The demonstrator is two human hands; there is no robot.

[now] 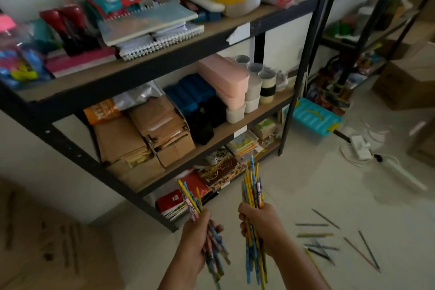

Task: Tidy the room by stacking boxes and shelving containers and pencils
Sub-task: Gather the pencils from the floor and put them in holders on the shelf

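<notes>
My left hand (200, 231) grips a bundle of yellow, blue and pink pencils (190, 198) that fans up and to the left. My right hand (261, 226) grips a second, larger bundle of pencils (253, 186) held nearly upright. Both hands are low in the frame, in front of a black metal shelf unit with wooden boards (235, 28). Several loose pencils (329, 240) lie scattered on the pale floor to the right of my right hand. Stacked pink, blue and white containers (226, 82) stand on the middle shelf.
A cardboard box (54, 249) sits at the lower left on the floor. A turquoise plastic bin (313, 117) and a white power strip with cables (360, 148) lie on the floor at right. More cardboard boxes (404, 80) and a second rack (353, 37) stand at far right.
</notes>
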